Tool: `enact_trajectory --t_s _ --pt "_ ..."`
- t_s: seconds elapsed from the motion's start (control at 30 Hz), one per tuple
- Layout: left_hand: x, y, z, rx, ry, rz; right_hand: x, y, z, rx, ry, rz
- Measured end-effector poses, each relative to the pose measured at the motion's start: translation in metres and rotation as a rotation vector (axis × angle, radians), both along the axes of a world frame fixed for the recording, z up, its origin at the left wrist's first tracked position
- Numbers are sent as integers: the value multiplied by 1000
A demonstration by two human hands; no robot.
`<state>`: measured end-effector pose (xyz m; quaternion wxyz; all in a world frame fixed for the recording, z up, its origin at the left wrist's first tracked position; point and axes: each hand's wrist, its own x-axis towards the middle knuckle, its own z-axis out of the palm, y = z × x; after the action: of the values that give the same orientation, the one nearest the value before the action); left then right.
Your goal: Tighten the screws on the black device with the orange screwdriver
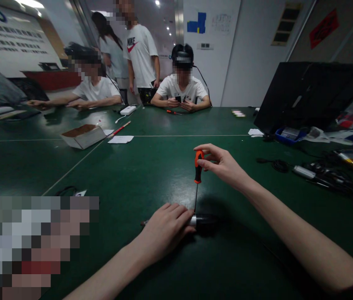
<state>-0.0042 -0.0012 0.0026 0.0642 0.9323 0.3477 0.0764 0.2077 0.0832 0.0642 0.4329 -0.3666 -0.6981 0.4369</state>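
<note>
My right hand point(219, 161) grips the top of an orange and black screwdriver point(198, 170) with its fingertips. The screwdriver stands nearly upright, its thin shaft running down to a device with a silver body and a rounded black end point(207, 221). That device lies sideways on the green table point(126, 175). My left hand point(169, 221) is closed over its left part, fingers wrapped around the silver section close to the screwdriver's tip. Beneath my palm most of the device is hidden; a small end pokes out on the left. The exact contact at the tip is too small to make out.
At the right stand a large black monitor point(310, 96), a blue tray point(290, 135) and tangled black cables point(329, 175). An open cardboard box point(84, 137) and white paper point(120, 139) lie left of centre. Across the table, a person point(182, 87) handles small dark parts.
</note>
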Motion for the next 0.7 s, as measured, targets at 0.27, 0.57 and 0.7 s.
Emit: enact_trajectory --t_s 0.27,0.57,0.7 --pt "0 0 -3 38 -33 -7 -1 -1 -1 -35 23 -5" --pt "0 0 -3 25 -16 -9 0 -2 2 -62 8 -4" --pt "0 0 -3 34 -18 -11 1 -1 3 -74 -3 16"
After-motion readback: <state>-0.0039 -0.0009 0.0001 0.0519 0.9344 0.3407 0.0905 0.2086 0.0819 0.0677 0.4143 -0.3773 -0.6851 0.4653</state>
